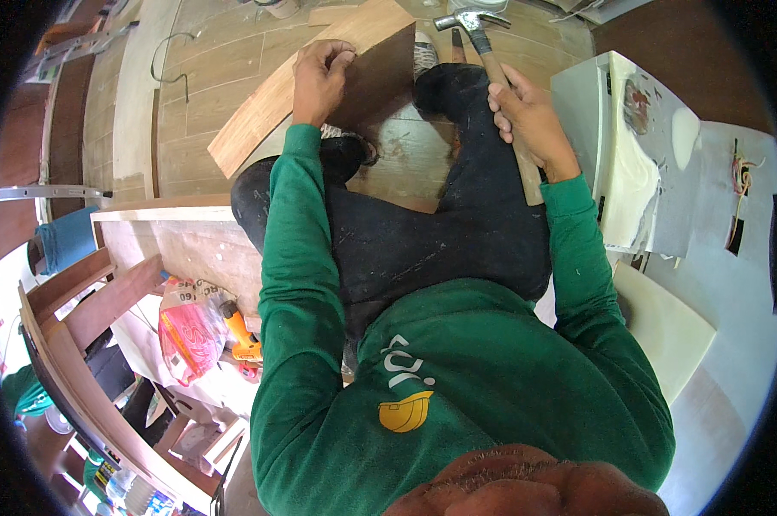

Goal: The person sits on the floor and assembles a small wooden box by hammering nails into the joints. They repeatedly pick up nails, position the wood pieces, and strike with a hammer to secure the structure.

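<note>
— So, what are the two hands doing?

— The right hand (528, 119) is wrapped around the wooden handle of a claw hammer (491, 67). Its metal head points to the far side, and the butt of the handle hangs over the right thigh.

— And the left one?

— The left hand (319, 79) sits on a wooden board (264, 116), fingers bent and thumb drawn up to the fingertips. I can't tell whether it grips the edge or pinches something small.

— Where exactly is that board?

— Just beyond the left knee, slanting from near left to far right. It shows a pale side, and to the right of that a dark brown one, between the legs. The hammer's head appears right of the far end.

— What is the person wearing?

— Dark trousers (440, 241) and a green top (509, 370) with a yellow helmet printed on it.

— And around them?

— Beyond the board, a plank-patterned floor (233, 60) with a dark bent wire (185, 84) on it, far left. Nearer on the left are a wooden framework (113, 297), an orange drill (244, 339) and, just left of the drill, a red-and-clear plastic bag (186, 331). On the right stands a white box-like unit (584, 112) with cream-coloured smears, and nearer, a pale panel (668, 318).
</note>
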A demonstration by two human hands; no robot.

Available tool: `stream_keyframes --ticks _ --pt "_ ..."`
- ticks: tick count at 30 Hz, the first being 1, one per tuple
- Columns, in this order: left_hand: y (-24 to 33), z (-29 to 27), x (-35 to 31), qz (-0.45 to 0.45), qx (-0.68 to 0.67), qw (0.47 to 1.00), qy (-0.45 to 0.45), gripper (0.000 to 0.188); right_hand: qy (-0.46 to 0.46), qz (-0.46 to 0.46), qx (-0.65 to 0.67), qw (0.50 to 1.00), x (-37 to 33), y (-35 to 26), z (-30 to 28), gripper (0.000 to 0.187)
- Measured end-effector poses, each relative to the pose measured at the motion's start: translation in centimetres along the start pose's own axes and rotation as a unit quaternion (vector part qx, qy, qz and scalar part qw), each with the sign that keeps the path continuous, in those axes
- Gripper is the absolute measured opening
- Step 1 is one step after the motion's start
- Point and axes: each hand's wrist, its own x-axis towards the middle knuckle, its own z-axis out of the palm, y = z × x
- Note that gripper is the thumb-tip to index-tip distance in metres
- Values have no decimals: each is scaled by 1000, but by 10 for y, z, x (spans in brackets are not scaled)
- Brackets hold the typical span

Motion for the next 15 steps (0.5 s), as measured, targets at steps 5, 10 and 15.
stream_keyframes --ticks 5,10,15 --pt "2 21 18 -19 -58 998 -4 18 -9 -5 13 1000 3 4 -3 49" --pt "12 47 50 -1 -75 997 -1 20 -12 -5 28 1000 5 5 -7 49" --pt "6 65 60 9 -5 1000 12 17 -11 -9 36 999 0 3 -6 54"
